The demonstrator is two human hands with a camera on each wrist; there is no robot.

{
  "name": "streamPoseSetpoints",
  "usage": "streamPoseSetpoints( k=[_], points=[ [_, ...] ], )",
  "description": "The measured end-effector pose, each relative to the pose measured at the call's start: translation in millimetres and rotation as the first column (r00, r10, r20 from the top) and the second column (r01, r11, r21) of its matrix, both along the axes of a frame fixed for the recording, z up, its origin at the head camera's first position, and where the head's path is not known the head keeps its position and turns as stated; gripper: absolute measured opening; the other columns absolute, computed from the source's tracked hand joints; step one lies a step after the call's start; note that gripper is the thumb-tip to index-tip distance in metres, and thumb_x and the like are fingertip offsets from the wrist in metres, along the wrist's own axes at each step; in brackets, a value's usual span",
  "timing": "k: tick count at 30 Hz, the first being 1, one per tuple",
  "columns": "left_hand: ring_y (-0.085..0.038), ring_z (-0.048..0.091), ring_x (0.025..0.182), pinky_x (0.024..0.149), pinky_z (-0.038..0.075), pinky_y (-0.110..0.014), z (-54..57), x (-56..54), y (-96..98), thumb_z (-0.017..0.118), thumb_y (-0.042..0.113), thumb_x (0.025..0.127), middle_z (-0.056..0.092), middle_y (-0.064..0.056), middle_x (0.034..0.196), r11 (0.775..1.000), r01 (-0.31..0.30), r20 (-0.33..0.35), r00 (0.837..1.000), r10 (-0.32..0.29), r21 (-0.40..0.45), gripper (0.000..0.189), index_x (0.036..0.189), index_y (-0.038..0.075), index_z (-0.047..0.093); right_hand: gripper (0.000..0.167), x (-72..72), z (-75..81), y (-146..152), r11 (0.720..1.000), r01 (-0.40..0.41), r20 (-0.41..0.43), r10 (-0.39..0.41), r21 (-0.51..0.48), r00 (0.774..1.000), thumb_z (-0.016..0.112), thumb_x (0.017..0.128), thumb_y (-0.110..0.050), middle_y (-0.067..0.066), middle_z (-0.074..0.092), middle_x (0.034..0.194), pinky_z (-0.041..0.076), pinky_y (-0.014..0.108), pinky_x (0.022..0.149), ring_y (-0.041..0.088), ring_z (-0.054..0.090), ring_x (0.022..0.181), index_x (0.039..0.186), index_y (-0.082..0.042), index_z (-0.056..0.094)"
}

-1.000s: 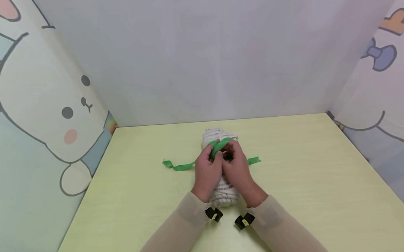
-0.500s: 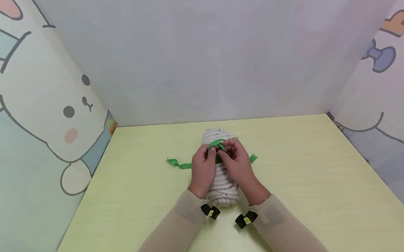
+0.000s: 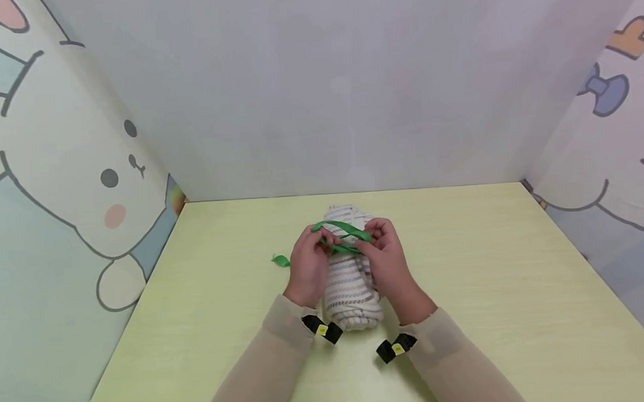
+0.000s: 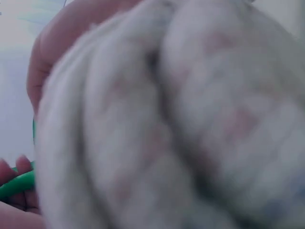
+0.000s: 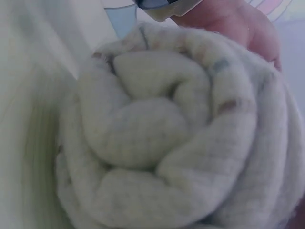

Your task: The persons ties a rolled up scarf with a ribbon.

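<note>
A rolled striped towel (image 3: 350,290) lies lengthwise on the table, white with grey-brown bands. Across its upper part runs a green ribbon (image 3: 341,225), raised in a loop over the towel. My left hand (image 3: 308,265) pinches the loop's left side with fingertips and thumb. On the other side my right hand (image 3: 389,261) pinches the ribbon between thumb and curled fingers. In the left wrist view the towel's folds (image 4: 133,119) fill most of the picture, with a bit of ribbon (image 4: 19,183) by some fingers at lower left. The right wrist view shows the towel's spiral end (image 5: 152,133), hiding the fingertips.
The pale yellow table (image 3: 219,328) extends on both sides of the towel. A loose ribbon tail (image 3: 281,261) lies left of the left hand. A plain grey wall (image 3: 344,102) stands behind, and cartoon-printed panels (image 3: 53,178) flank the table.
My hands have moved apart, the left one farther leftward, spreading the ribbon into a wider loop. The left tail has drawn inward, and the right tail has gone out of sight.
</note>
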State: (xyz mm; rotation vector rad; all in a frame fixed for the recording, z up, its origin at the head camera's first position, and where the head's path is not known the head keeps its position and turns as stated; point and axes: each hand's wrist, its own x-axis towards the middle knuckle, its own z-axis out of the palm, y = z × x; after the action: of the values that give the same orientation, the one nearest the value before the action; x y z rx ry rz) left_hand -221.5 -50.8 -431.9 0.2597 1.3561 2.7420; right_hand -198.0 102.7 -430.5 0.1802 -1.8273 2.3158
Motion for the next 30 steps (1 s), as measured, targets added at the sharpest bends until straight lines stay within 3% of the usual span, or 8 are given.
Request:
streamPoseSetpoints(
  k=[4,8,10,12,14,17,22,30],
  points=[
    [-0.022,0.055,0.084,0.089,0.048,-0.031,1.4,0.7,-4.1,0.044,0.004,0.105,0.049,-0.007,0.084,1.000,0.000,-0.032,0.999,0.000,0.020,0.019,0.086,0.007,0.044,0.033,0.0,0.6,0.9,0.996,0.029,-0.018,-0.028,0.081,0.999,0.055,0.095,0.016,0.008,0.047,0.097,0.049,0.019,0.077,0.013,0.053,0.087,0.119,-0.002,0.041],
    [-0.020,0.054,0.081,0.081,0.050,-0.031,1.7,1.4,-6.6,0.053,0.000,0.100,0.045,-0.003,0.081,0.986,-0.069,-0.072,0.996,0.059,-0.151,0.026,0.082,0.009,0.039,0.031,2.8,7.2,1.5,0.957,0.121,-0.102,-0.097,0.265,0.990,0.049,0.092,0.019,0.015,0.045,0.095,0.041,0.020,0.070,0.016,0.045,0.081,0.119,0.005,0.044],
    [-0.021,0.052,0.079,0.077,0.049,-0.031,1.7,1.4,-7.8,0.056,0.002,0.100,0.042,-0.003,0.079,0.956,-0.117,-0.103,0.990,0.093,-0.270,0.029,0.081,0.010,0.037,0.030,3.9,9.5,2.0,0.919,0.181,-0.142,-0.139,0.349,0.980,0.048,0.093,0.017,0.018,0.045,0.098,0.040,0.025,0.072,0.021,0.044,0.084,0.120,0.007,0.045],
    [-0.023,0.051,0.077,0.072,0.047,-0.031,2.1,1.7,-9.3,0.058,0.006,0.100,0.043,-0.004,0.077,0.910,-0.162,-0.137,0.983,0.118,-0.381,0.030,0.081,0.011,0.037,0.028,3.4,9.3,3.9,0.885,0.232,-0.176,-0.174,0.404,0.969,0.048,0.094,0.014,0.021,0.046,0.101,0.040,0.032,0.075,0.025,0.046,0.089,0.122,0.007,0.048],
    [-0.025,0.051,0.076,0.069,0.044,-0.031,2.8,1.6,-11.3,0.059,0.010,0.101,0.047,-0.006,0.078,0.881,-0.188,-0.158,0.979,0.131,-0.434,0.028,0.082,0.010,0.039,0.029,1.2,7.2,7.1,0.866,0.263,-0.187,-0.200,0.425,0.962,0.048,0.095,0.011,0.020,0.047,0.102,0.040,0.035,0.078,0.026,0.048,0.093,0.123,0.005,0.051],
    [-0.026,0.054,0.077,0.070,0.044,-0.032,3.9,0.4,-15.2,0.059,0.012,0.103,0.054,-0.010,0.081,0.850,-0.224,-0.185,0.971,0.152,-0.476,0.025,0.084,0.010,0.043,0.030,-4.2,1.5,13.7,0.858,0.287,-0.193,-0.224,0.425,0.955,0.047,0.097,0.009,0.018,0.050,0.103,0.042,0.033,0.081,0.026,0.051,0.096,0.125,0.001,0.055],
    [-0.028,0.058,0.084,0.080,0.046,-0.041,7.5,-2.0,-22.1,0.052,0.009,0.105,0.057,-0.013,0.087,0.826,-0.280,-0.237,0.954,0.183,-0.489,0.017,0.089,0.009,0.047,0.024,-10.2,0.6,24.2,0.836,0.294,-0.198,-0.226,0.463,0.954,0.049,0.101,0.001,0.013,0.061,0.108,0.047,0.033,0.083,0.024,0.058,0.098,0.120,-0.001,0.063],
    [-0.029,0.060,0.090,0.087,0.050,-0.041,10.8,-9.3,-30.5,0.040,0.010,0.111,0.054,-0.014,0.095,0.790,-0.273,-0.268,0.953,0.143,-0.549,0.007,0.107,0.006,0.043,0.023,-15.2,5.0,40.6,0.785,0.253,-0.115,-0.229,0.566,0.967,0.052,0.104,-0.011,0.013,0.062,0.116,0.048,0.046,0.090,0.029,0.058,0.103,0.119,-0.002,0.067]
  ],
)
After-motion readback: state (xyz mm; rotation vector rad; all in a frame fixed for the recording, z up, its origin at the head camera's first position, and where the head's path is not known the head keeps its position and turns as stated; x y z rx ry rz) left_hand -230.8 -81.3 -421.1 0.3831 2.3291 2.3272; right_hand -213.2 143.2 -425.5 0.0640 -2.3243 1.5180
